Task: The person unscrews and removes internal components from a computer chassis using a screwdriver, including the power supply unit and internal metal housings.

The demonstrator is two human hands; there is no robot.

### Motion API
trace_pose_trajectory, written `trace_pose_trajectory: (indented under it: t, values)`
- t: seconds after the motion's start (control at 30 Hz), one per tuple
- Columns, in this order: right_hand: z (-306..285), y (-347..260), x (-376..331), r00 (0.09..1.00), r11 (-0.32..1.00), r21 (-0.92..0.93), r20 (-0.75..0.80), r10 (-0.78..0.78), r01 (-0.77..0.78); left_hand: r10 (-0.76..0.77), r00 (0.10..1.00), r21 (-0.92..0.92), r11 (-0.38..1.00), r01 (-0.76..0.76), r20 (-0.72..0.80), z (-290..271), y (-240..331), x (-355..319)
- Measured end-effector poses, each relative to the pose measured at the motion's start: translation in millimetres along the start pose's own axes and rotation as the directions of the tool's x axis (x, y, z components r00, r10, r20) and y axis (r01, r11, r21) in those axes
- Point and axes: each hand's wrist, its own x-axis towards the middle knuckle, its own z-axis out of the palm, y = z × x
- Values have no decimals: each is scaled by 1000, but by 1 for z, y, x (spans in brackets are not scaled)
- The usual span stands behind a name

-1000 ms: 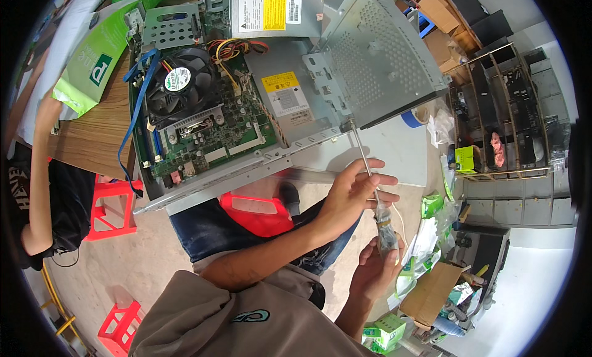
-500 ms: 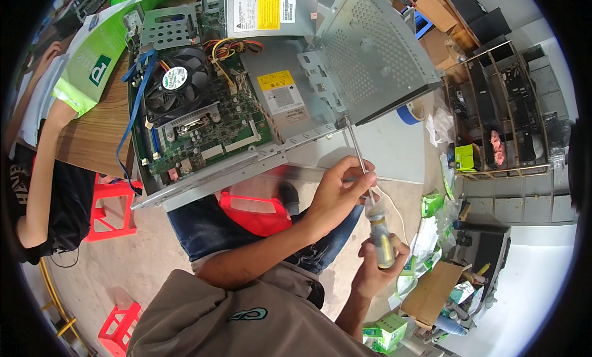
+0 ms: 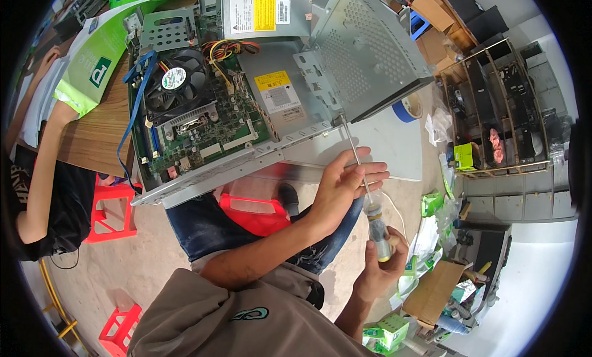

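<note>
A screwdriver [image 3: 377,220] with a clear handle and long metal shaft slants up to the front edge of an opened computer case [image 3: 302,138]. My right hand [image 3: 383,267] is wrapped round the handle's lower end. Beside the shaft, my left hand [image 3: 342,190] has its fingers stretched out, the shaft running by the thumb. The tip meets the metal near the base of the perforated panel [image 3: 364,55], which stands raised. Inside the case are a green circuit board [image 3: 228,126], a black cooling fan [image 3: 179,82] and a blue cable [image 3: 137,107].
Another person's arm [image 3: 46,172] rests by a green bag [image 3: 86,73] at the left of the wooden table [image 3: 89,147]. A roll of blue tape [image 3: 407,110] lies right of the case. Red stools [image 3: 253,215] stand below. A shelf rack [image 3: 499,110] and cardboard box [image 3: 431,292] are at right.
My left fingers have opened out from a pinch on the shaft. My right hand has turned on the handle. The case and its raised panel have shifted slightly left.
</note>
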Motion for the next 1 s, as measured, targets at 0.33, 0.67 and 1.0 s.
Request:
trace_pose_trajectory:
  t: [0.33,0.67,1.0]
  values:
    - [3,-1,-3,947,736,621,310,87,-270,-30,997,-55,998,34,76,-4,-2,6]
    - [10,-4,8,963,947,-183,-5,-271,265,-89,989,40,996,85,121,-12,7,7]
    - [-3,-4,15,931,820,-442,141,-337,364,-107,988,30,994,104,114,-9,8,6]
